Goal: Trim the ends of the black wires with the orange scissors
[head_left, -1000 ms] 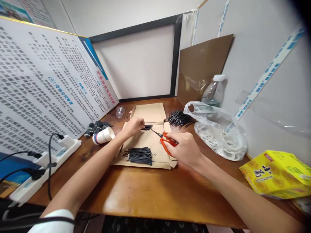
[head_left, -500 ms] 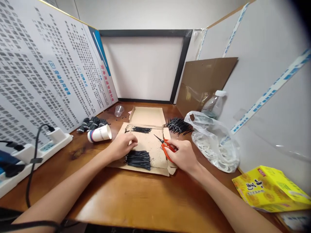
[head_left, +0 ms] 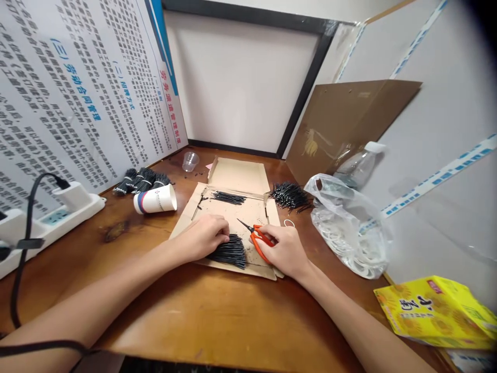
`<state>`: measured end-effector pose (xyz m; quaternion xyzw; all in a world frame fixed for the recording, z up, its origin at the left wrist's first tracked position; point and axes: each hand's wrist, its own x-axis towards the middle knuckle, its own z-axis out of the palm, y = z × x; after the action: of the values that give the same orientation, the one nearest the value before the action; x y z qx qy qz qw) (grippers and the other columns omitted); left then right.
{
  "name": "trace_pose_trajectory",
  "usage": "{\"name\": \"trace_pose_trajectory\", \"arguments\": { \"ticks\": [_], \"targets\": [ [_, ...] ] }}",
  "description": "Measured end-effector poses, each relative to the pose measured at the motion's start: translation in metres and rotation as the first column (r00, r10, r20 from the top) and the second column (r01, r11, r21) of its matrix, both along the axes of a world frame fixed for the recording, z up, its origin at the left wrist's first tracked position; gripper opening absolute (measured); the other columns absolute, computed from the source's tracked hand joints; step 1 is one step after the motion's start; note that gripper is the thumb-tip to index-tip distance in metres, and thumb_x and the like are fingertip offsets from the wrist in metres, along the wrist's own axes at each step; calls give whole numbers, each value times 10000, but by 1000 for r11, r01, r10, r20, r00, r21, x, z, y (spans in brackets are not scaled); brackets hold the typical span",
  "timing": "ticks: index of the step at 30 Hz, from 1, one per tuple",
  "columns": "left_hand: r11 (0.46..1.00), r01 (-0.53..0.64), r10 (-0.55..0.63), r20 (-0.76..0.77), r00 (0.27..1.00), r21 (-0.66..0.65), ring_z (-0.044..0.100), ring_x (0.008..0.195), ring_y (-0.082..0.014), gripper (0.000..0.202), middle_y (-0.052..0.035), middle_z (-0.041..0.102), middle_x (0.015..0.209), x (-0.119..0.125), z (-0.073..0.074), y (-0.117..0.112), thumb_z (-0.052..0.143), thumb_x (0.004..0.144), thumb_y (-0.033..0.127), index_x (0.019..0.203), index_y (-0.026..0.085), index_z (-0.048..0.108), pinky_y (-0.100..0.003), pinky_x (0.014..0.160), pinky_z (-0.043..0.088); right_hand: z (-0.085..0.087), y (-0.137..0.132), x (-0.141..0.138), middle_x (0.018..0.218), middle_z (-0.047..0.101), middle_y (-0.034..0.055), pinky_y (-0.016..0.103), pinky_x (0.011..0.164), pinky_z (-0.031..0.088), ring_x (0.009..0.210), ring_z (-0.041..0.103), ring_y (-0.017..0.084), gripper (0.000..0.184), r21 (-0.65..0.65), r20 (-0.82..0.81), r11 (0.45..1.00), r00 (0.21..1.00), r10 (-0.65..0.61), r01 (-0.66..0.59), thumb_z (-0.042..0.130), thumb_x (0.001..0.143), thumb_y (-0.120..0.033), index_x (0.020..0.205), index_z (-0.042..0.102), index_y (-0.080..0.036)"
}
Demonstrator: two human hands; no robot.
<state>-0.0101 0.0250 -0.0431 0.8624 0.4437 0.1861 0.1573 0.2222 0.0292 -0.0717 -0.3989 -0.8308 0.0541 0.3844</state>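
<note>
My right hand is wrapped round red-orange-handled scissors, whose slim dark blades point left over the cardboard. Close by on the left, my left hand has its fingers curled together at the top edge of the nearer pile of short black wires. Whatever its fingertips may pinch is hidden. Both wire piles lie on an opened cardboard box; the farther, smaller pile of black wires sits near the fold. Dark crumbs are scattered on the board.
A larger heap of black wires and a plastic bag of white cords lie right, near a bottle and yellow packet. At left are tied black bundles, a tipped paper cup and a power strip.
My left hand has come down to the nearer wire pile and covers its upper left part. The scissors remain in my right hand. The camera view has tilted and shifted.
</note>
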Motion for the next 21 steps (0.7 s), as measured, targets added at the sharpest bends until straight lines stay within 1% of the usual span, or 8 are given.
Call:
{"name": "trace_pose_trajectory", "arguments": {
  "ticks": [2, 5, 9, 13, 17, 19, 21],
  "targets": [
    [1000, -9, 9, -20, 1000, -5, 596, 790, -201, 90, -46, 655, 804, 0, 1, -1, 609, 850, 135, 771, 165, 639, -316, 739, 440, 1, -1, 1, 578, 668, 25, 236, 481, 368, 431, 497, 106, 209, 3, -2, 1000, 1000, 14, -14, 598, 836, -283, 690, 682, -160],
    [1000, 9, -9, -41, 999, -17, 602, 840, -214, 94, -52, 641, 849, -1, 3, -4, 593, 857, 119, 804, 170, 652, -320, 759, 447, 3, -2, 3, 617, 691, 32, 236, 501, 383, 445, 515, 107, 202, 0, 2, 999, 999, 35, -35, 582, 843, -261, 701, 686, -162],
    [999, 34, -35, -49, 998, -37, 598, 839, -202, 138, -53, 631, 877, 0, 5, -6, 552, 867, 83, 841, 168, 657, -317, 764, 453, 5, -5, 4, 618, 690, 36, 236, 518, 391, 460, 528, 112, 207, -5, 11, 998, 998, 61, -61, 567, 836, -235, 679, 681, -164],
    [999, 3, -5, -36, 999, -40, 591, 809, -199, 117, -46, 635, 829, 2, 5, -5, 593, 838, 72, 781, 164, 637, -322, 759, 453, 4, -6, 3, 607, 682, 38, 238, 522, 390, 472, 533, 117, 196, -15, 25, 997, 996, 80, -80, 559, 817, -208, 675, 685, -158],
    [1000, 13, -13, 5, 1000, 24, 583, 793, -186, 131, -42, 634, 812, 1, 5, -4, 584, 831, 51, 765, 160, 616, -307, 743, 446, 2, -6, 3, 624, 692, 43, 236, 525, 394, 481, 540, 116, 194, -24, 18, 997, 997, 80, -80, 563, 824, -205, 689, 692, -156],
    [998, -3, 1, 35, 999, 55, 578, 773, -176, 120, -32, 637, 783, 0, 8, -4, 592, 831, 62, 762, 158, 609, -297, 731, 438, 2, -5, 4, 670, 713, 56, 236, 546, 412, 504, 562, 119, 199, -23, 3, 997, 997, 72, -72, 566, 836, -215, 697, 695, -154],
    [998, -35, 30, 86, 996, 60, 564, 708, -152, 109, -12, 634, 733, -1, 13, -5, 594, 832, 81, 757, 160, 605, -278, 698, 431, 1, -5, 5, 711, 729, 67, 236, 556, 421, 512, 572, 119, 199, -21, -15, 998, 999, 53, -53, 577, 842, -230, 704, 697, -152]
  ]
}}
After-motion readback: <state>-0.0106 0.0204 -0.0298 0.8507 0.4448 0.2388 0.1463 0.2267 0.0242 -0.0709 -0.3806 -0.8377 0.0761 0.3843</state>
